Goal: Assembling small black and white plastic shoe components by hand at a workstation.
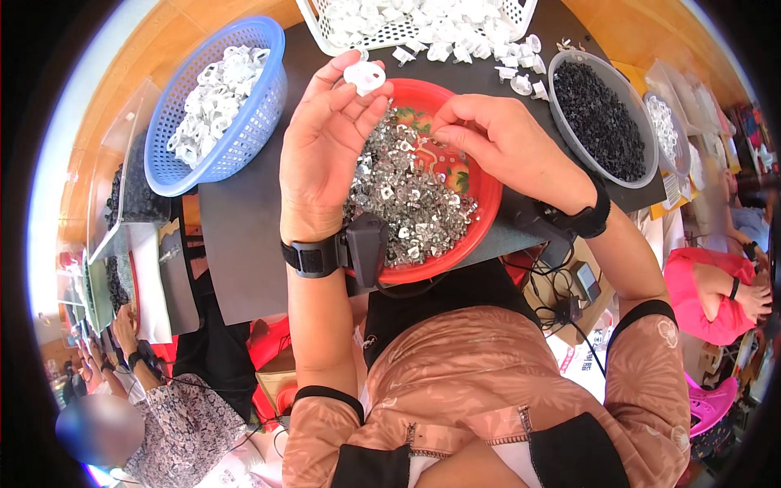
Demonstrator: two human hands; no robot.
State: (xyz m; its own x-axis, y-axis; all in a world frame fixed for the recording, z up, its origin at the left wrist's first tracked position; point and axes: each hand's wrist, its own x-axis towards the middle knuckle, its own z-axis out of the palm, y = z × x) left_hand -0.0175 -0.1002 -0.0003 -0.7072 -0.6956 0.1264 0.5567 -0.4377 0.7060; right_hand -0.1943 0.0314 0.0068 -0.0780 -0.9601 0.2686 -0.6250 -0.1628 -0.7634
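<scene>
My left hand [327, 134] is raised palm up over the left rim of a red plastic bowl [490, 203]. Between its thumb and fingers sits a small round white plastic part [364, 77] with a dark slot in it. Over the bowl's far right side, my right hand [517, 150] has its thumb and forefinger pinched together. Whatever is between those fingertips is too small to make out. Many small shiny metal pieces [407, 215] fill much of the bowl, and its patterned bottom shows at the upper right.
A blue basket [272, 89] of white parts stands left. Behind the bowl is a white basket [323, 37], with loose white parts [508, 61] spilling beside it. A grey bowl [647, 134] at right holds black pieces. Cables [561, 305] hang near my right arm. Co-workers sit on both sides.
</scene>
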